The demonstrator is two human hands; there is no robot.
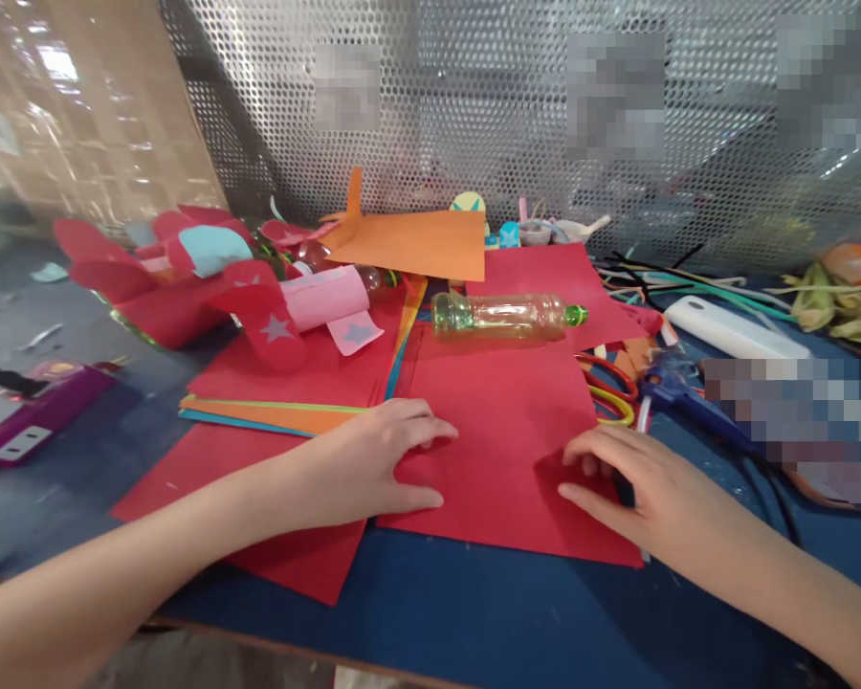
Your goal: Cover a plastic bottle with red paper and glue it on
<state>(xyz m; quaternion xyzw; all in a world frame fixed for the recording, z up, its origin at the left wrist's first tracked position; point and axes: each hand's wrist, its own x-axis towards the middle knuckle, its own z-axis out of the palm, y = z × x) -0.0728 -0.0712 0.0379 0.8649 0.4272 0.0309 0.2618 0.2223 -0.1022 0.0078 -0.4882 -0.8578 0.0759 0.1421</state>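
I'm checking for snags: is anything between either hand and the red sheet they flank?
Nothing visible: the left hand is over the red sheet at left, the right hand at right. The plastic bottle lies beyond both hands.

Over the red sheet (pixel 502 440), the left hand (pixel 377 459) is lying toward its left, the right hand (pixel 650 478) is arching at its right edge.

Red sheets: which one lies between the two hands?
The front-right red sheet, between the left hand and right hand; the other red sheets lie left of it or farther back.
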